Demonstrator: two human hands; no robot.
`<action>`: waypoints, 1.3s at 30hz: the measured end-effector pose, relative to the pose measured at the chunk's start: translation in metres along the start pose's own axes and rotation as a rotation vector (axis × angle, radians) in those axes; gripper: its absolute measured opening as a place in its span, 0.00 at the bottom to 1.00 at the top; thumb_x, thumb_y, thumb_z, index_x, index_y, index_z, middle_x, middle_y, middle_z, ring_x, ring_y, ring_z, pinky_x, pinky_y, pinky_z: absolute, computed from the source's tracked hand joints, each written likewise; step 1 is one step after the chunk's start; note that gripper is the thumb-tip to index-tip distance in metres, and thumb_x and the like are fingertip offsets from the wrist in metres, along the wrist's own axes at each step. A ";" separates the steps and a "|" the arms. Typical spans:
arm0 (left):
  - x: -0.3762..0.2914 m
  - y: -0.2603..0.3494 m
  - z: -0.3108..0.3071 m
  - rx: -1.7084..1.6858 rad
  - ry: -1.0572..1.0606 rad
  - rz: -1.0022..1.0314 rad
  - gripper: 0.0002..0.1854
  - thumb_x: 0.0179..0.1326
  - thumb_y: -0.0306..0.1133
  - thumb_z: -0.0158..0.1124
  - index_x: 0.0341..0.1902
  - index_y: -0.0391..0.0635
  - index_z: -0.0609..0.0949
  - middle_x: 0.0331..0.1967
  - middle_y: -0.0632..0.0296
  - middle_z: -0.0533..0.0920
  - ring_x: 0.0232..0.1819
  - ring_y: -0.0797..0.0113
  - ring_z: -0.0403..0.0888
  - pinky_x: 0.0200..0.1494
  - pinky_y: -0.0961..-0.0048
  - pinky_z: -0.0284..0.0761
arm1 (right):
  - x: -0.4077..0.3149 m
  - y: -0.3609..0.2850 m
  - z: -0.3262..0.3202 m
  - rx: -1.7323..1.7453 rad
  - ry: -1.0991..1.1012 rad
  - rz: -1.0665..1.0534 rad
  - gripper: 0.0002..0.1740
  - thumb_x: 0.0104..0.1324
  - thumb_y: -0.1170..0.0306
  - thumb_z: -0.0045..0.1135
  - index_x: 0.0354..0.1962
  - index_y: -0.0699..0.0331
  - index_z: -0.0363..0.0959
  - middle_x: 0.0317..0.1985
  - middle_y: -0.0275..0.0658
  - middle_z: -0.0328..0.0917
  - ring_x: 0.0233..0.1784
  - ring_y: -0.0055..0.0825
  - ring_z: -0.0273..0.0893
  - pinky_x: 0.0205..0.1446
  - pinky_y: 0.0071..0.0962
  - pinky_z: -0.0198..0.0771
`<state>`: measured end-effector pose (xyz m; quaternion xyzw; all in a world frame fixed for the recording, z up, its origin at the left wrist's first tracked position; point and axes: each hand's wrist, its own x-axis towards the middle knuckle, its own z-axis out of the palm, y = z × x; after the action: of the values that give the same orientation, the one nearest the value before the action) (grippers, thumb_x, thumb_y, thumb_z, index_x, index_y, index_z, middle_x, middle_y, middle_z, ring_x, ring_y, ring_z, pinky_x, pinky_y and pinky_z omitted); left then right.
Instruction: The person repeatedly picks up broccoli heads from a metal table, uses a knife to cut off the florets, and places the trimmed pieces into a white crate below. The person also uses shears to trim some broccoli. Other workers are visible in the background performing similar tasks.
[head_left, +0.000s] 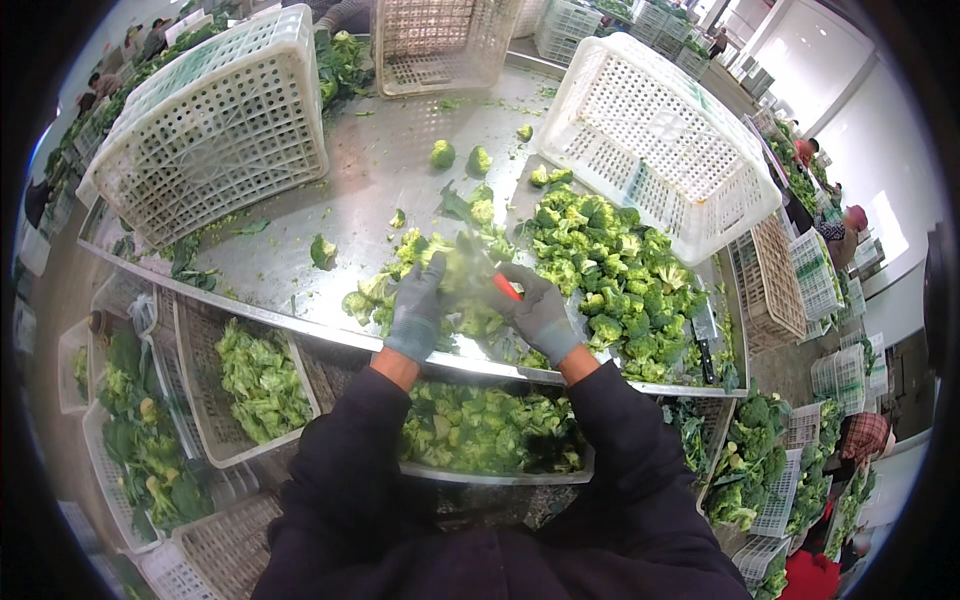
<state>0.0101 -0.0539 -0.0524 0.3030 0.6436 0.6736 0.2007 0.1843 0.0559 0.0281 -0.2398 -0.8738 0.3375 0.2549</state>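
Observation:
My left hand (417, 309), in a grey knit glove, is closed around a broccoli piece (448, 253) over the metal worktable (277, 262). Blur hides part of that grip. In my right hand (536, 306), gloved alike, is a knife with a red handle (507, 286). Its blade points up and left towards the broccoli and is too smeared to trace fully. Loose florets lie under and left of my left hand. To the right of my right hand spreads a large pile of cut broccoli florets (619, 277).
White plastic crates (217, 146) (660, 135) stand tilted on the table at left and right; a brownish crate (446, 45) is at the back. A black-handled knife (705, 352) lies by the right edge. Below the front rim sits a bin of broccoli (487, 424). Other people work farther off.

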 end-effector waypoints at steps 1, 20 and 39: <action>-0.001 -0.001 0.001 0.098 -0.034 0.102 0.27 0.60 0.41 0.77 0.55 0.38 0.79 0.47 0.46 0.87 0.49 0.47 0.86 0.54 0.56 0.82 | -0.001 0.000 0.002 0.000 0.059 -0.066 0.21 0.76 0.51 0.54 0.41 0.63 0.80 0.33 0.47 0.81 0.34 0.46 0.77 0.40 0.46 0.71; -0.014 0.007 -0.001 -0.138 -0.227 0.005 0.27 0.54 0.40 0.80 0.54 0.43 0.80 0.47 0.46 0.86 0.51 0.41 0.84 0.53 0.51 0.79 | -0.030 -0.005 0.015 0.285 -0.273 0.112 0.29 0.82 0.51 0.44 0.35 0.71 0.75 0.27 0.55 0.74 0.29 0.48 0.68 0.40 0.43 0.68; -0.015 0.013 -0.008 0.190 -0.296 0.125 0.30 0.54 0.43 0.81 0.57 0.43 0.80 0.45 0.46 0.85 0.48 0.42 0.84 0.51 0.52 0.80 | -0.035 0.045 0.035 0.048 -0.344 -0.211 0.21 0.82 0.60 0.46 0.64 0.64 0.69 0.36 0.51 0.77 0.31 0.50 0.75 0.44 0.48 0.71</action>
<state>0.0178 -0.0709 -0.0415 0.4560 0.6477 0.5689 0.2213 0.2001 0.0483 -0.0364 -0.0797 -0.9165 0.3656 0.1416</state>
